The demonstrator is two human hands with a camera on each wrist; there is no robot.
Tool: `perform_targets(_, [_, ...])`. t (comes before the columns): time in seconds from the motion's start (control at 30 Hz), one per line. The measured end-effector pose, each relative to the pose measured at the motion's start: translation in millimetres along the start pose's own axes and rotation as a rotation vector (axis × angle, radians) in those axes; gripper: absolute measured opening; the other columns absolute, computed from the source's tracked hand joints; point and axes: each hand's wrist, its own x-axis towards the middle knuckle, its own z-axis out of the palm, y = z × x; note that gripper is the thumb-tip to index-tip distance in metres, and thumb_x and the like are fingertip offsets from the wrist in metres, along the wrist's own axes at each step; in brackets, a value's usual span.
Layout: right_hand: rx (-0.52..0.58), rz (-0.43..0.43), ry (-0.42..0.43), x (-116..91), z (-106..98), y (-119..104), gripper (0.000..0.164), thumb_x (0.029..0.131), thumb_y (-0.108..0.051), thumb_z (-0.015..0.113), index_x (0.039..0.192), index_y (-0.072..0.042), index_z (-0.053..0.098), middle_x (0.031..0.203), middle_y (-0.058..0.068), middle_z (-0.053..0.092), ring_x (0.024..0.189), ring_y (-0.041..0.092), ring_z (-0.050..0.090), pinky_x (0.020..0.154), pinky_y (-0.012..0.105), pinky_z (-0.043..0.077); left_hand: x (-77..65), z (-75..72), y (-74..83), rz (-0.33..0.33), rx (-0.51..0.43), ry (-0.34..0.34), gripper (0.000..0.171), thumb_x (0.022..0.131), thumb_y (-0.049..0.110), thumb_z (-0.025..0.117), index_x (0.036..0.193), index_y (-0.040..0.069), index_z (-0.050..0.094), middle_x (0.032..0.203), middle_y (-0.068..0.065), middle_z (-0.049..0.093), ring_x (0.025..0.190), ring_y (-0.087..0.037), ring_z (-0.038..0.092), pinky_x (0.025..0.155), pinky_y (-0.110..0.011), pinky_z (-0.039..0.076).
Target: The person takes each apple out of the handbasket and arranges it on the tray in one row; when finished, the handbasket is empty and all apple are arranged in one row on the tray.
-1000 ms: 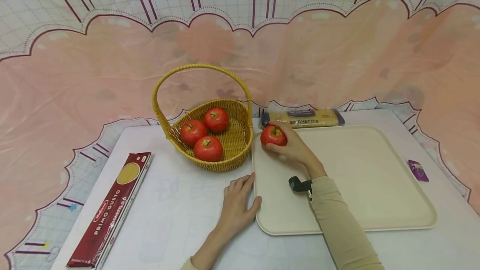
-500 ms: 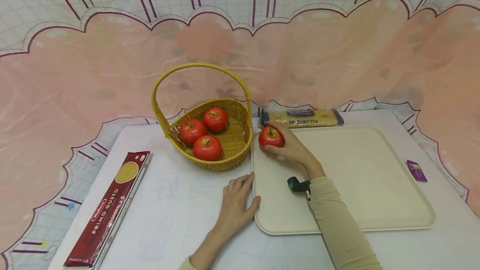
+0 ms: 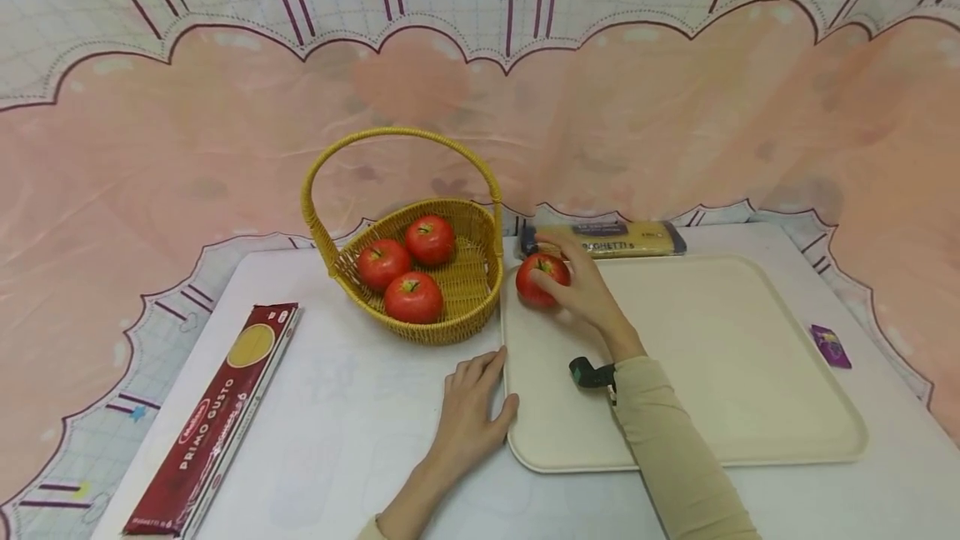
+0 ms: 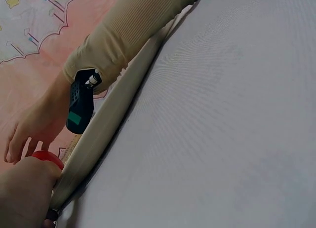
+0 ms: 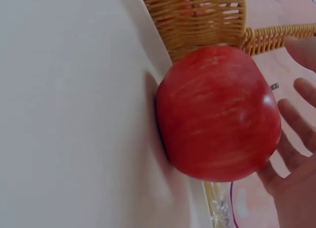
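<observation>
A red apple (image 3: 531,288) rests on the far left corner of the cream tray (image 3: 712,357). My right hand (image 3: 588,294) is over the apple with thumb and fingers spread around it. In the right wrist view a gap shows between those fingers and the apple (image 5: 217,114), which sits on the tray surface. My left hand (image 3: 471,407) lies at the tray's left edge, its fingertips and thumb touching the rim. Left of the tray stands a yellow wicker basket (image 3: 471,273) with a tall handle, holding three red apples.
Behind the tray lies a yellow spaghetti pack (image 3: 637,240). A long dark red spaghetti pack (image 3: 213,423) lies at the left of the white table (image 3: 337,440). To the tray's right is a small purple packet (image 3: 830,347). A patterned curtain (image 3: 637,123) hangs behind.
My right hand's fingers have loosened and lifted from the apple, which has shifted slightly left on the tray. The left hand stays at the tray's edge.
</observation>
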Motion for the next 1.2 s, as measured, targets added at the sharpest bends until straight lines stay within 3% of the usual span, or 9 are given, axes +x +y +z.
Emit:
perform_targets(0.17, [0.011,-0.077,0.082,3.1,4.8,-4.7,0.044,0.084,-0.003,0.067,0.126,-0.005,0.055,0.133,0.018,0.051,0.124,0.036,0.046,0.104,0.058,0.035,-0.4,-0.9,-0.4,-0.003,-0.005,-0.004,0.057,0.084,0.024,0.064,0.137,0.01,0.049,0.128,-0.004,0.056,0.113,-0.019,0.047,0.09,-0.037,0.037])
perform_targets(0.33, [0.004,-0.128,0.112,4.7,10.2,-16.5,0.036,0.087,-0.008,0.066,0.122,-0.007,0.059,0.127,0.01,0.056,0.119,0.026,0.05,0.104,0.047,0.039,-0.7,-0.3,-1.9,-0.002,-0.008,-0.005,0.058,0.084,0.025,0.064,0.138,0.01,0.049,0.128,-0.003,0.056,0.113,-0.018,0.047,0.09,-0.036,0.036])
perform_targets(0.53, [-0.015,-0.185,0.025,2.8,15.8,-50.6,0.035,0.086,-0.002,0.064,0.12,0.0,0.057,0.121,0.016,0.059,0.116,0.028,0.052,0.1,0.049,0.042,-0.8,-0.2,-1.8,-0.003,-0.003,-0.013,0.058,0.084,0.027,0.063,0.138,0.01,0.048,0.129,-0.003,0.056,0.114,-0.019,0.046,0.091,-0.036,0.036])
perform_targets(0.73, [-0.04,-0.231,-0.032,10.6,25.7,-33.0,0.036,0.085,-0.006,0.067,0.12,-0.002,0.058,0.118,0.012,0.061,0.109,0.027,0.056,0.097,0.043,0.046,-1.8,-0.8,-2.4,0.006,0.02,-0.011,0.058,0.085,0.028,0.062,0.138,0.011,0.048,0.129,-0.003,0.056,0.114,-0.018,0.046,0.09,-0.036,0.037])
perform_targets(0.97, [-0.108,-0.28,-0.182,20.5,31.5,-38.9,0.038,0.087,-0.018,0.068,0.122,-0.01,0.058,0.121,0.005,0.06,0.114,0.021,0.055,0.099,0.041,0.046,-1.7,-1.0,-3.2,0.019,0.039,-0.006,0.057,0.085,0.028,0.063,0.138,0.011,0.048,0.128,-0.003,0.056,0.114,-0.018,0.047,0.09,-0.036,0.037])
perform_targets(1.2, [-0.159,-0.244,-0.337,29.4,39.5,-45.1,0.042,0.088,-0.023,0.066,0.127,-0.01,0.055,0.125,0.006,0.058,0.118,0.018,0.052,0.099,0.047,0.046,-1.7,-0.9,-2.6,0.02,0.038,-0.009,0.057,0.085,0.028,0.063,0.138,0.011,0.049,0.127,-0.003,0.056,0.115,-0.018,0.047,0.092,-0.037,0.037])
